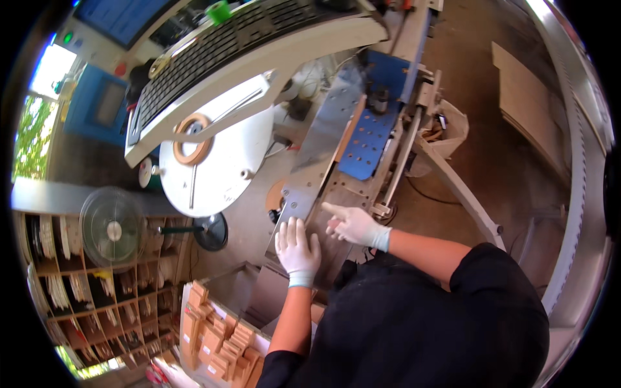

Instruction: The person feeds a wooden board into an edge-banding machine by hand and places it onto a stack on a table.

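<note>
My left hand (297, 251), in a white glove, lies with its fingers stretched out at the near end of a grey metal plate (314, 155) on the machine bed. Nothing shows in it. To its right, my right hand (359, 226), also gloved, is over the bed, its index finger extended forward and left. The other fingers are partly hidden; a pinkish patch shows below the index finger. Just beyond the right hand lies a blue perforated plate (363, 154), with a dark metal fitting (378, 101) at its far part.
A keyboard (226, 55) on a pale tray overhangs the left side, above a white round disc (217, 161) bearing a tape roll (193, 139). A fan (113, 231) and pigeonhole shelf (97, 304) stand left. Cardboard pieces (217, 343) fill a box near my left arm. A slanted bar (462, 191) stands right.
</note>
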Tool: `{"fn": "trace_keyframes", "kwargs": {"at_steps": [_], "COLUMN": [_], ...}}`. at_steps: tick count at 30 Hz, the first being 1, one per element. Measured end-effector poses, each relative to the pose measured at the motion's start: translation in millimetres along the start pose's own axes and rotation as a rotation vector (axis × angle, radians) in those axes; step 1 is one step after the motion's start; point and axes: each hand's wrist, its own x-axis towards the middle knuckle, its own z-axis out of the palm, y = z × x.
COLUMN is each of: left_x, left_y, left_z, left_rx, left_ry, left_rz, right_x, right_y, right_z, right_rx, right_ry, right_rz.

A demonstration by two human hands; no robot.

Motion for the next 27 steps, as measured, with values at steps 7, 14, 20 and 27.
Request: {"fn": "trace_keyframes", "kwargs": {"at_steps": [7, 14, 20, 27], "left_x": [-6, 1, -7, -22], "left_y": [-2, 4, -22, -3], "left_z": [4, 9, 22, 25], "left_rx": [-0.004, -0.106, -0.111, 0.023], "left_ry": [0.049, 0.118, 0.214, 0.1], "left_rz": [0.015, 0.138, 0.078, -0.128], "right_x": [-44, -147, -344, -554], "right_y": [26, 127, 243, 345], "right_z": [18, -27, -81, -71], "right_rx": [-0.609, -0.501, -0.692, -0.548], "right_ry": [0.148, 0.248, 0.433, 0.842], "right_rz": [-0.43, 0.103, 0.728, 0.913]}}
